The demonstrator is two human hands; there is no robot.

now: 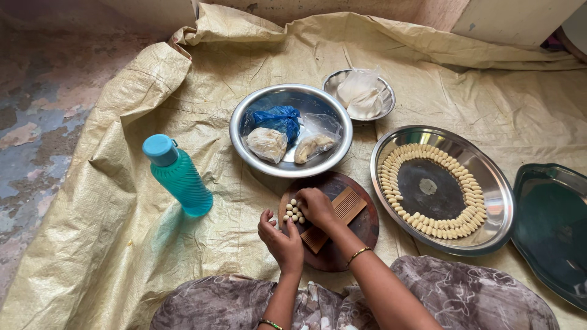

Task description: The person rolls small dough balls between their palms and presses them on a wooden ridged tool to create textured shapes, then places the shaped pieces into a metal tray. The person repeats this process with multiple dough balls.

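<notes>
My left hand (282,240) hovers at the left edge of a round dark wooden board (364,225), fingers curled around a small pale dough ball. My right hand (317,207) rests on the board, fingertips touching a cluster of several small dough balls (293,211). A wooden comb (347,206) lies on the board under my right wrist. To the right stands a steel plate (498,201) with several ridged dough pieces (471,195) laid in a ring.
A steel bowl (244,116) holds a blue bag (278,118) and two clear bags of dough. A smaller bowl (387,98) with white bags sits behind it. A teal bottle (179,176) stands left; a dark green tray (553,226) lies far right. A tan sheet (122,232) covers the floor.
</notes>
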